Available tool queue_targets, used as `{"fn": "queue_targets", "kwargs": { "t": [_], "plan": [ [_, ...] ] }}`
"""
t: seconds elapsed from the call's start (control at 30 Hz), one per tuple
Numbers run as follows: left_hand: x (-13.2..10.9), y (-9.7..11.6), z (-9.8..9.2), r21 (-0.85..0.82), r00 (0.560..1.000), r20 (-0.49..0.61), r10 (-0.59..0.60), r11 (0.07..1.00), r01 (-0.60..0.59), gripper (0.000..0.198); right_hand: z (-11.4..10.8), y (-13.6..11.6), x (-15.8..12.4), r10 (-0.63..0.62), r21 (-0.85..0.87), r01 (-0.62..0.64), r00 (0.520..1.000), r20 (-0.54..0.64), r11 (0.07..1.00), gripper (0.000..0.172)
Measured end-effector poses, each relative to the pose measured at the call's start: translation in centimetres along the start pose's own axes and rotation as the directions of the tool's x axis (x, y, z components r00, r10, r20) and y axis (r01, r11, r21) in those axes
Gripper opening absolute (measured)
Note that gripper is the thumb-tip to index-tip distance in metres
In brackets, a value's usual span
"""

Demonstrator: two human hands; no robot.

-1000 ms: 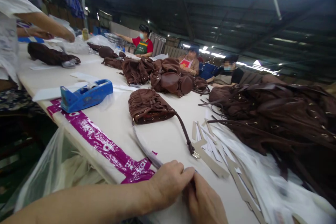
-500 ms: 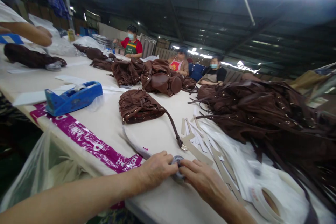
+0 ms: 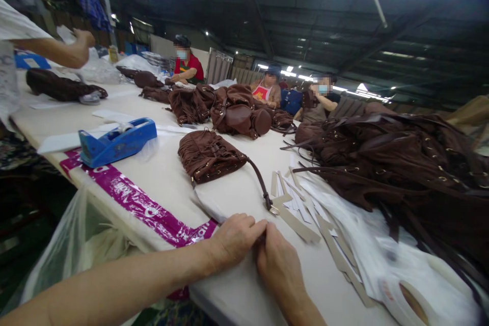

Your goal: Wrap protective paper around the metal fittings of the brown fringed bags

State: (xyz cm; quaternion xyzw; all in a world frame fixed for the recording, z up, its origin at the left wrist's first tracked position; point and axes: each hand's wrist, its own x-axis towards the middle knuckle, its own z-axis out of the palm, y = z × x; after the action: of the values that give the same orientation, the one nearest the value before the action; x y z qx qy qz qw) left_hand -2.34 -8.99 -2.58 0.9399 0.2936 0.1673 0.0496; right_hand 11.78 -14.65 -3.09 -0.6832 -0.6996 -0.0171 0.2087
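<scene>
A small dark brown bag (image 3: 212,155) with gathered sides and gold eyelets lies on the table in front of my hands. Its bare strap end with a metal buckle (image 3: 273,210) points toward me on the right. From the bag's near left corner a strap wrapped in pale, thin sheet (image 3: 208,206) runs down to my hands. My left hand (image 3: 239,239) is closed, thumb and fingers pinching the wrapped strap. Pressed against it, my right hand (image 3: 280,265) is closed on the same spot. The fingers hide nearly all of the held part.
A blue tape dispenser (image 3: 118,141) stands at left beside purple printed tape (image 3: 133,204) along the table edge. Brown bags (image 3: 382,158) are heaped at right, above card strips (image 3: 332,244) and a tape roll (image 3: 410,300). A co-worker's arm (image 3: 57,51) reaches in at left; several people sit beyond.
My right hand has turned more upright and drawn in against my left, covering the grey wrapped bundle visible between them before. The co-worker's arm at left has risen. The view has shifted slightly.
</scene>
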Motion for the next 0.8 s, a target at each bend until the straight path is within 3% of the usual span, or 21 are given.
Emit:
{"fn": "queue_targets", "kwargs": {
  "t": [0.07,0.13,0.23,0.33,0.43,0.5,0.57,0.67,0.8],
  "plan": [
    [0.0,-0.3,0.1,0.021,1.0,0.0,0.008,1.0,-0.008,0.024,-0.3,-0.9,0.7,0.12,0.049,-0.122,0.992,0.045,0.991,0.009],
    [-0.1,-0.6,0.0,0.056,0.997,0.013,0.073,0.996,-0.074,0.021,-0.9,-1.0,1.0,0.165,0.135,-0.173,0.984,0.067,0.976,0.014],
    [-0.2,-1.2,-0.3,0.088,0.981,0.024,0.191,0.977,-0.192,0.013,-2.5,0.2,1.1,0.086,0.319,-0.134,0.983,0.161,0.938,0.019],
    [-0.1,-1.3,-0.4,0.112,0.973,0.014,0.231,0.967,-0.231,0.01,-4.2,2.3,1.1,-0.188,0.367,0.082,0.947,0.263,0.927,0.028],
    [-0.1,-1.3,-0.4,0.126,0.971,0.008,0.24,0.963,-0.239,0.009,-5.1,4.2,1.2,-0.472,0.166,0.443,0.847,0.246,0.881,0.035],
    [-0.2,-1.3,-0.6,0.112,0.973,0.021,0.231,0.966,-0.232,0.009,-5.0,4.9,1.1,-0.55,0.008,0.565,0.801,0.237,0.825,0.032],
    [-0.4,-1.4,-0.9,0.075,0.98,0.034,0.198,0.977,-0.2,0.01,-4.4,5.0,0.8,-0.545,-0.079,0.57,0.811,0.212,0.818,0.023],
    [-0.9,-1.2,-1.5,0.011,0.997,0.022,0.075,0.997,-0.075,0.022,-3.3,3.9,0.4,-0.47,-0.091,0.487,0.867,0.164,0.868,0.01],
    [-1.1,-0.9,-1.6,0.048,0.999,0.016,-0.028,0.998,0.027,0.024,-1.1,0.5,0.8,-0.291,-0.11,0.297,0.954,0.073,0.948,0.011]
  ]
}}
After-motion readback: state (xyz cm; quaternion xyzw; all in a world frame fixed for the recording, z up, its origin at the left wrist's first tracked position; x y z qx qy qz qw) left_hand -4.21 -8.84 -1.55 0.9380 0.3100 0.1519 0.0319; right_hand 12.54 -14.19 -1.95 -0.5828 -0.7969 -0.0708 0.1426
